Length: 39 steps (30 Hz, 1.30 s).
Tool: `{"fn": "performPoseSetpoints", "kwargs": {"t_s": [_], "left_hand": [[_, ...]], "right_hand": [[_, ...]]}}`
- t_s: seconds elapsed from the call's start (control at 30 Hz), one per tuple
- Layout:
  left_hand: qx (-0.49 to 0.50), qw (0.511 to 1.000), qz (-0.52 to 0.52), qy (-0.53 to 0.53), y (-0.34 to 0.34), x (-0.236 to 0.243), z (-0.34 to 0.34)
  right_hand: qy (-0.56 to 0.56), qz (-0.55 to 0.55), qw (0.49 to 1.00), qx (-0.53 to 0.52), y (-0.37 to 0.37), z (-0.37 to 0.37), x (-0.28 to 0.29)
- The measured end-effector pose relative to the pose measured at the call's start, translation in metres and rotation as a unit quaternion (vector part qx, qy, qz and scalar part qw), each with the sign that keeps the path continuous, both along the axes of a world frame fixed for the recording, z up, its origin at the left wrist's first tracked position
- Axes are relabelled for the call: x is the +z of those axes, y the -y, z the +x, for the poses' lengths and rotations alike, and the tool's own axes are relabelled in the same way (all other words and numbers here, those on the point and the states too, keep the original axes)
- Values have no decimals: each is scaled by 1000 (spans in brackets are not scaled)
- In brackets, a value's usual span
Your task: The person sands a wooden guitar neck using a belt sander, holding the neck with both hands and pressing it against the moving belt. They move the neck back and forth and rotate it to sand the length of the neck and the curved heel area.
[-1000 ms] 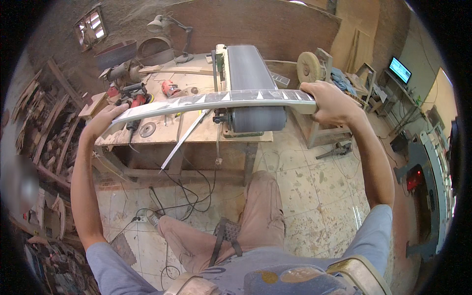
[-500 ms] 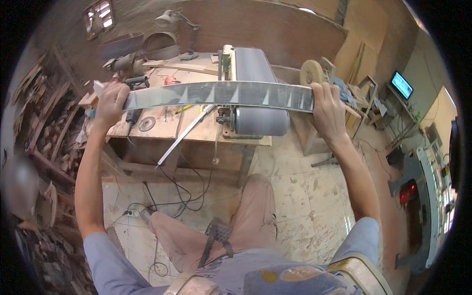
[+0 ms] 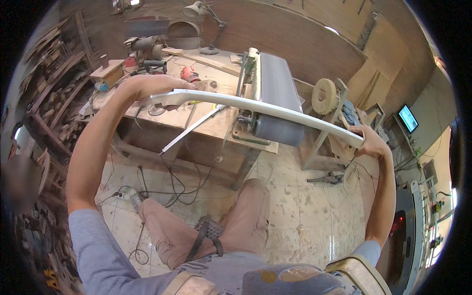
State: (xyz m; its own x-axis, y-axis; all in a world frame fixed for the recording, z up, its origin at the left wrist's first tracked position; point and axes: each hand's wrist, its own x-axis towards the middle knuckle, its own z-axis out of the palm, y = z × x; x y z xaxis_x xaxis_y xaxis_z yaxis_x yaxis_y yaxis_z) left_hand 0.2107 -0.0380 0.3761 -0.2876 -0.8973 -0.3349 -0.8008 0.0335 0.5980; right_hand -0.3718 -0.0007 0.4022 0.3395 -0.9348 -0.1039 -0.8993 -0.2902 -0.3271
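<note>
Both my hands hold a long guitar neck (image 3: 265, 107) up in front of me, its narrow pale edge showing. My left hand (image 3: 160, 88) is closed round its left end, where the profile bends; the fingers are partly hidden. My right hand (image 3: 372, 141) grips the other end, which sits lower. Behind the neck stands a belt sander with a wide grey belt (image 3: 280, 81) and a front roller (image 3: 280, 130). In this view the neck crosses in front of the sander; I cannot tell whether they touch.
The wooden workbench (image 3: 211, 125) carries a red tool (image 3: 189, 73), a desk lamp (image 3: 209, 49) and a long metal rule (image 3: 191, 130) jutting over its front edge. To the right is a round buffing wheel (image 3: 324, 96). Cables (image 3: 172, 189) lie on the tiled floor.
I have turned the guitar neck from its dark face with pale triangular inlays to its pale edge. It now slopes down to the right, with my right hand farther right and lower.
</note>
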Motion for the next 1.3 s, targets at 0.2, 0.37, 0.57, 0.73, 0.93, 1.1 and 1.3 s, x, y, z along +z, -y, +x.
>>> {"fn": "performPoseSetpoints", "kwargs": {"t_s": [0.2,0.37,0.57,0.73,0.93,1.1,1.3], "left_hand": [[-178,950,-251,52,24,-18,9],[-82,868,-461,165,16,-33,-25],[-107,737,-646,166,7,-32,-70],[-217,876,-391,183,9,-24,-84],[-262,946,-174,82,16,-13,-87],[-225,859,-416,195,12,-23,-103],[-135,728,-638,213,8,-33,-125]], "right_hand": [[-25,-46,999,8,8,-4,-8],[-70,-446,892,-31,3,-10,-64],[-103,-592,797,-69,25,-44,-85],[-34,-408,912,-24,-4,-50,-55],[-42,-139,986,-76,-14,-61,-8],[-132,-324,935,-57,-3,-85,-43],[-160,-530,825,-115,6,-87,-78]]}}
